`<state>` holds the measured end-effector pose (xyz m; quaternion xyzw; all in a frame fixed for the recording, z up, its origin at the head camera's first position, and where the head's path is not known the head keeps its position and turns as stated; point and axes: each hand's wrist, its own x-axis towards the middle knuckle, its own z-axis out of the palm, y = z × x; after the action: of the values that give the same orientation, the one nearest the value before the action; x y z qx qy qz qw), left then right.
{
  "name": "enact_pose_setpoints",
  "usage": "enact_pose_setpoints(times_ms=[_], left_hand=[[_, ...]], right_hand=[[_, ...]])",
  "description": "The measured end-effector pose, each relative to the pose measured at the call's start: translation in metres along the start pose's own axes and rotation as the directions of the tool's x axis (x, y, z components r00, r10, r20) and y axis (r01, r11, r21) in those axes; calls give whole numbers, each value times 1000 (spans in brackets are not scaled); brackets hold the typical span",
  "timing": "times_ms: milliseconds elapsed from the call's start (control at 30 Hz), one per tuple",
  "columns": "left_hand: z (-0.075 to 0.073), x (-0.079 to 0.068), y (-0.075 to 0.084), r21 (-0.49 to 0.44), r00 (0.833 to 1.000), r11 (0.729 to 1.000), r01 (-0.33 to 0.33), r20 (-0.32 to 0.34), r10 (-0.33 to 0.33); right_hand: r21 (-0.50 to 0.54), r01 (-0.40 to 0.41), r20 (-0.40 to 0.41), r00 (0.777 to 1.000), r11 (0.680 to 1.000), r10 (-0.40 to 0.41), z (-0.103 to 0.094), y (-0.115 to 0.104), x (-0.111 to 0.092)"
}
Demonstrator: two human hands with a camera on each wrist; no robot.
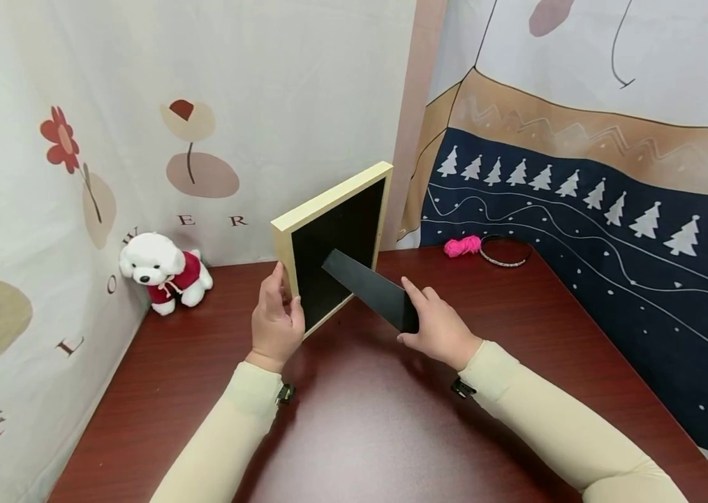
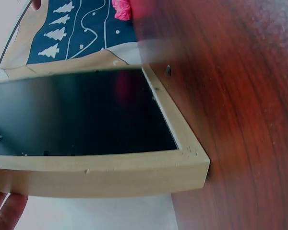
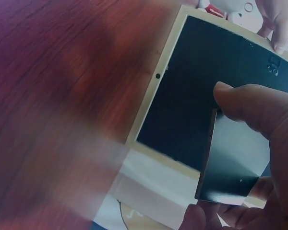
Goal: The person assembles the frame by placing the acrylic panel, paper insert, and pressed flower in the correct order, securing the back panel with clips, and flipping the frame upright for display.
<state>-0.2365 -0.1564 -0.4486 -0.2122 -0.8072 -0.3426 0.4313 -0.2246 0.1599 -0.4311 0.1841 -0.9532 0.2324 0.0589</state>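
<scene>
A picture frame with a pale wooden border (image 1: 332, 198) and a black back (image 2: 86, 115) stands upright on the table, its back turned toward me. My left hand (image 1: 277, 321) holds its left side, thumb on the near face and fingers along the outer edge. From the middle of the back a black easel stand (image 1: 373, 290) sticks out toward me. Its free end is pinched between the thumb and fingers of my right hand (image 1: 445, 325). In the right wrist view the thumb lies at one edge of the stand (image 3: 235, 158), with fingers at the opposite side.
On the reddish-brown table (image 1: 354, 433), a white plush dog (image 1: 165, 272) in a red top sits at the back left. A pink yarn bundle (image 1: 462, 246) and a dark headband (image 1: 505, 263) lie at the back right. Printed cloth (image 1: 304, 91) hangs behind.
</scene>
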Motion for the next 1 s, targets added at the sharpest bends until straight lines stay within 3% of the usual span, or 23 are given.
enact_pose_setpoints(times_ms=[333,500,800,1000], left_hand=[[5,-4,8,62,998,997,-41,-53,45],[7,-6,10,70,992,993,-100,-64,104],[11,-11,15,98,972,970,-223,-56,229],[18,-13,21,104,944,942,-318,-62,325]], right_hand=[[56,-53,-28,998,997,54,-1,11,3],[66,-45,-20,999,997,46,-4,18,6],[129,-52,51,998,990,45,-3,38,13],[187,-57,98,994,981,39,-1,51,18]])
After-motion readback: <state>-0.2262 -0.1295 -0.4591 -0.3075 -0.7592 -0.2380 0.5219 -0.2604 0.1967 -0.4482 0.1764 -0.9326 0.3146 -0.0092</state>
